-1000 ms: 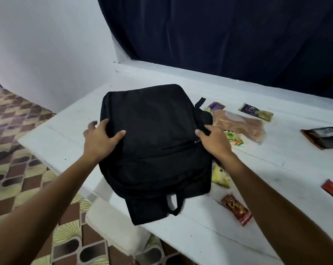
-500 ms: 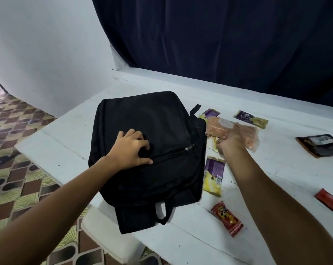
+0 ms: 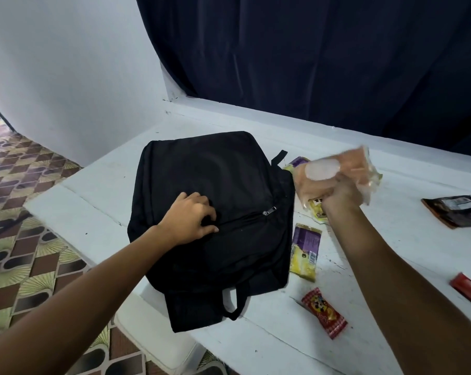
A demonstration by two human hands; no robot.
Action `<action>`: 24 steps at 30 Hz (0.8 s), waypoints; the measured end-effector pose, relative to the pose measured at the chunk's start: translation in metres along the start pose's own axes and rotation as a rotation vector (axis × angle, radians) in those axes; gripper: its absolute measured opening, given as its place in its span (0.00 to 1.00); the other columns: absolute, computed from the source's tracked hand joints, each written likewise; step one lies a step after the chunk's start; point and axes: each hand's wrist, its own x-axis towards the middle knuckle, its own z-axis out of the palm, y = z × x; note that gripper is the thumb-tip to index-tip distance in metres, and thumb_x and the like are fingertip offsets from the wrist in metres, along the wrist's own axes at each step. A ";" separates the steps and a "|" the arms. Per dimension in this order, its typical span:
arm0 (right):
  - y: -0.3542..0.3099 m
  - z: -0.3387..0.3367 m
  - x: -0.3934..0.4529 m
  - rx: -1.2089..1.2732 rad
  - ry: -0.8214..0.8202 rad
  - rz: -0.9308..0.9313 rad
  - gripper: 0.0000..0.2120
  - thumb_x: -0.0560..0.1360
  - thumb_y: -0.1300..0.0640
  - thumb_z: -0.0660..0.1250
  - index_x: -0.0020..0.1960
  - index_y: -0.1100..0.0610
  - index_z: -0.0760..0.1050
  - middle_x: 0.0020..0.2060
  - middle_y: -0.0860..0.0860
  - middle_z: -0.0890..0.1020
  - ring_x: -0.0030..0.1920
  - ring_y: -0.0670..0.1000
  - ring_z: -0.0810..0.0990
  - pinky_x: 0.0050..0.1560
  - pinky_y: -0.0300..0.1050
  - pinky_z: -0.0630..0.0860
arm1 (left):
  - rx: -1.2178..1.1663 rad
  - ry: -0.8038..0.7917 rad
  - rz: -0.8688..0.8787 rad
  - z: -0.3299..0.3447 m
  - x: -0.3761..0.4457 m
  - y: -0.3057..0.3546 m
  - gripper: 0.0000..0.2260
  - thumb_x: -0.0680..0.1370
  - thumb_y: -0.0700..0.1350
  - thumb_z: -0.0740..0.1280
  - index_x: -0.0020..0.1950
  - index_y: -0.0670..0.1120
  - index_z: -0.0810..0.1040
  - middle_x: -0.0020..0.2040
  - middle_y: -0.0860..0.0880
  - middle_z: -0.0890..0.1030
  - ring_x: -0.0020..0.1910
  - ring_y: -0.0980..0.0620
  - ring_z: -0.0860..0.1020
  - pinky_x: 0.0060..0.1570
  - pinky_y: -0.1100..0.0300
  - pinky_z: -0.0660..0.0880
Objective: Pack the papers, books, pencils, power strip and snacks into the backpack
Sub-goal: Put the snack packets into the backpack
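Observation:
A black backpack (image 3: 218, 185) lies flat on the white table (image 3: 99, 212), its front pocket zipper pull (image 3: 269, 211) near the right side. My left hand (image 3: 191, 219) lies on the pocket with fingers curled into the fabric by the zipper line. My right hand (image 3: 339, 196) grips a clear orange snack bag (image 3: 345, 169), lifted above the table just right of the backpack. A purple and yellow snack packet (image 3: 304, 251) lies beside the backpack's right edge. A red candy wrapper (image 3: 325, 312) lies nearer to me.
More snacks lie on the table: a dark brown packet (image 3: 454, 211) at the right, a red bar (image 3: 469, 290) at the right edge, and a purple and yellow packet (image 3: 296, 161) behind the lifted bag. A dark curtain (image 3: 310, 63) hangs behind. Patterned floor lies to the left.
My right hand has lifted the orange snack bag off the table. My left hand stays curled on the backpack's front pocket, having moved there from the left side a second ago.

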 end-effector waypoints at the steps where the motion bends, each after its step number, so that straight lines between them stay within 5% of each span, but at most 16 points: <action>1: -0.005 0.004 -0.007 -0.053 -0.034 -0.031 0.04 0.74 0.59 0.69 0.46 0.56 0.74 0.43 0.50 0.81 0.41 0.50 0.80 0.36 0.42 0.77 | -0.002 -0.011 0.005 -0.001 0.001 -0.001 0.08 0.72 0.54 0.75 0.45 0.51 0.84 0.45 0.51 0.80 0.49 0.48 0.77 0.45 0.57 0.62; 6: -0.018 0.014 -0.033 -0.080 -0.277 -0.054 0.09 0.73 0.61 0.69 0.52 0.56 0.78 0.44 0.49 0.82 0.44 0.50 0.80 0.38 0.42 0.76 | -0.085 -0.058 0.020 -0.006 0.005 -0.005 0.07 0.75 0.48 0.72 0.50 0.48 0.85 0.49 0.50 0.81 0.53 0.49 0.79 0.49 0.60 0.64; 10: -0.012 0.014 -0.048 -0.111 -0.622 0.099 0.11 0.73 0.64 0.66 0.55 0.59 0.78 0.48 0.54 0.84 0.49 0.54 0.83 0.52 0.49 0.79 | -0.057 -0.120 0.062 -0.007 0.005 -0.010 0.11 0.73 0.51 0.74 0.53 0.48 0.84 0.51 0.49 0.80 0.54 0.49 0.77 0.53 0.60 0.66; 16: 0.019 -0.010 -0.048 -0.579 -1.050 0.397 0.15 0.66 0.58 0.71 0.52 0.62 0.79 0.43 0.56 0.82 0.42 0.54 0.82 0.48 0.47 0.78 | -0.069 -0.187 0.121 -0.012 0.006 -0.013 0.07 0.72 0.39 0.69 0.47 0.44 0.85 0.47 0.46 0.82 0.50 0.44 0.79 0.51 0.53 0.76; 19: 0.027 -0.022 -0.040 -0.775 -1.192 0.504 0.21 0.58 0.58 0.80 0.48 0.65 0.81 0.42 0.58 0.83 0.42 0.55 0.83 0.47 0.47 0.80 | -0.315 -0.056 -0.082 -0.025 0.017 -0.018 0.05 0.73 0.34 0.69 0.44 0.40 0.84 0.42 0.48 0.84 0.44 0.48 0.81 0.46 0.65 0.70; 22: 0.025 -0.025 -0.049 -1.042 -1.274 0.421 0.04 0.69 0.64 0.72 0.42 0.64 0.82 0.37 0.58 0.83 0.37 0.52 0.83 0.39 0.42 0.79 | -0.484 0.013 -0.309 -0.038 0.025 -0.022 0.10 0.73 0.30 0.67 0.46 0.45 0.77 0.39 0.47 0.81 0.38 0.51 0.78 0.42 0.68 0.70; 24: 0.026 -0.025 -0.054 -1.229 -1.247 0.295 0.06 0.75 0.65 0.67 0.42 0.63 0.82 0.38 0.57 0.84 0.38 0.51 0.83 0.40 0.42 0.78 | -0.523 0.110 -0.297 -0.040 0.026 -0.018 0.13 0.71 0.27 0.61 0.45 0.46 0.69 0.36 0.45 0.79 0.35 0.51 0.75 0.38 0.70 0.69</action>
